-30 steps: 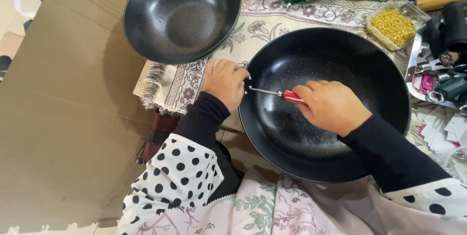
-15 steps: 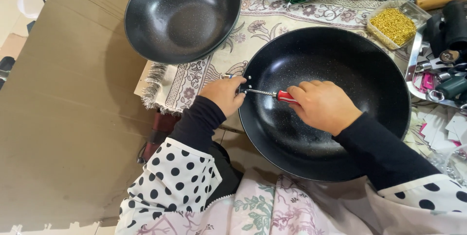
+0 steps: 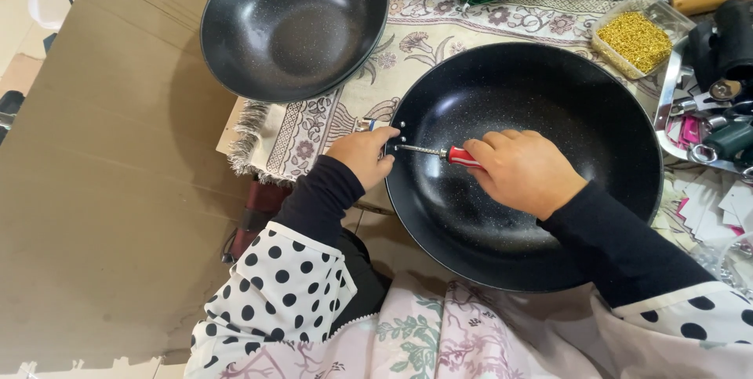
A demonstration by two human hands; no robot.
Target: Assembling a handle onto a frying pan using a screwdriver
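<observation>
1. Head view, the pan: a large black speckled pan (image 3: pixel 533 159) lies on a patterned cloth (image 3: pixel 439 34), its bowl open toward the camera. Its left rim, where a few small rivet heads show, sits between the two hands.

2. Head view, right hand: the right hand (image 3: pixel 522 171) rests inside the pan, its fingers (image 3: pixel 490 148) curled shut around the red handle of a screwdriver (image 3: pixel 439 152). The handle is mostly hidden in the fist; only its front end and the metal shaft stick out.

3. Head view, the axis: the screwdriver lies nearly level, its long axis running from the right hand leftward, tip aimed at the rivet spot on the pan's left wall. The tip looks to be touching or just short of the wall; which of the two cannot be told.

4. Head view, left hand: the left hand (image 3: pixel 362 155) is outside the pan, pressed against the same stretch of rim. Its fingers are bent and closed on a small metal part there, largely hidden, so what it is cannot be told. This hand is nearer to the screwdriver tip; the right hand is at the far end of the shaft.

5. Head view, surroundings: a second, smaller black pan (image 3: pixel 294 26) lies well apart at upper left, a clear tub of yellow pieces (image 3: pixel 639 38) at upper right
</observation>
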